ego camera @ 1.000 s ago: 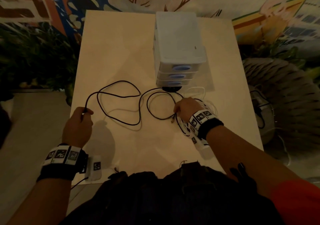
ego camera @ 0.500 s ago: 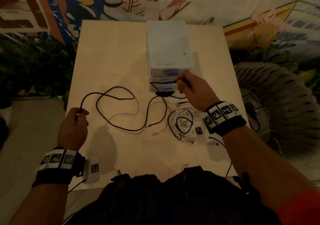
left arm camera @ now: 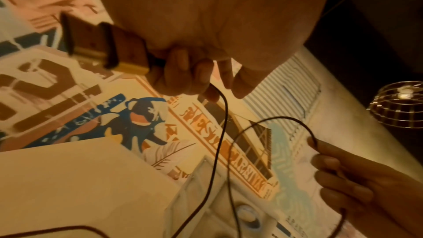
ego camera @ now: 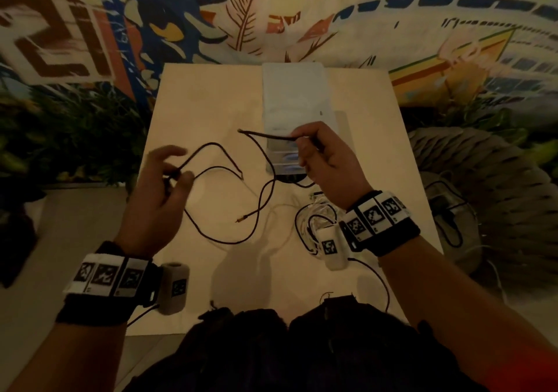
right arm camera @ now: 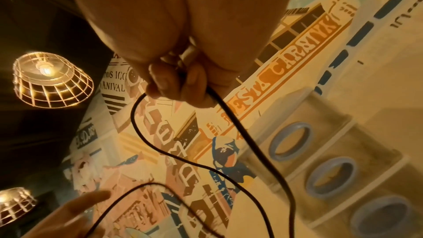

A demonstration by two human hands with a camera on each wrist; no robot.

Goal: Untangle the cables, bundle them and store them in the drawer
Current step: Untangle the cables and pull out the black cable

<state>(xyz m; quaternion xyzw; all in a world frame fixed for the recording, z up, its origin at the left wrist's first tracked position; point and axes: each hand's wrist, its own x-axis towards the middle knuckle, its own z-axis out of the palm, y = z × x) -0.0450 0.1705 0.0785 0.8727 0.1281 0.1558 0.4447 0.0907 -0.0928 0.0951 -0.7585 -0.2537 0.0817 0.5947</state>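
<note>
A long black cable (ego camera: 229, 210) lies in loose loops on the pale table (ego camera: 205, 104), partly lifted. My left hand (ego camera: 178, 174) is raised over the table's left side, fingers curled round the cable just behind its gold plug (left arm camera: 103, 46). My right hand (ego camera: 302, 144) pinches another stretch of the same cable (right arm camera: 240, 133) in the air in front of the white drawer unit (ego camera: 294, 104). The drawers, with blue handles (right arm camera: 289, 142), are closed. A tangle of white and black cables (ego camera: 314, 225) lies beneath my right wrist.
A small gold connector (ego camera: 241, 219) rests mid-table. A painted wall (ego camera: 271, 14) rises behind the table. A woven basket-like object (ego camera: 483, 180) sits off the right edge. Caged lamps (right arm camera: 50, 79) hang overhead. Dark clothing covers the table's near edge.
Both hands have risen off the table with the black cable. The left hand moved right and up with its end; the right hand stayed in front of the drawers.
</note>
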